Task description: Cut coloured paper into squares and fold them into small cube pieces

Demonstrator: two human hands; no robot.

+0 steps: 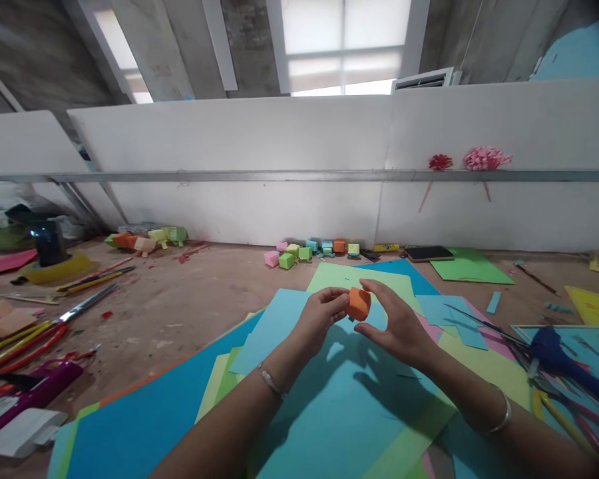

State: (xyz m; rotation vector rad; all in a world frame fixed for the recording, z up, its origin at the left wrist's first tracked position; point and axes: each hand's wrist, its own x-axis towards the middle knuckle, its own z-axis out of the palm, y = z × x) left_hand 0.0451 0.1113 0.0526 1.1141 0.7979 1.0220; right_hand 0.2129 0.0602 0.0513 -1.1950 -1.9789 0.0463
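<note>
A small orange paper cube (359,304) is held above the coloured sheets near the middle of the view. My left hand (324,311) pinches its left side between thumb and fingers. On the other side, my right hand (397,322) has thumb and fingers spread apart around the cube's right side; whether a fingertip touches it I cannot tell. Below both hands lies a light blue paper sheet (309,412), with their shadows on it. A small dark bit shows at the cube's lower edge.
Several small paper cubes (286,260) stand by the white wall panel, with more folded paper pieces (160,237) to their left. Scissors (54,326) and a purple glue gun (34,399) lie at left. A dark blue-handled tool (569,362) and more scissors lie at right. A phone (429,253) rests behind.
</note>
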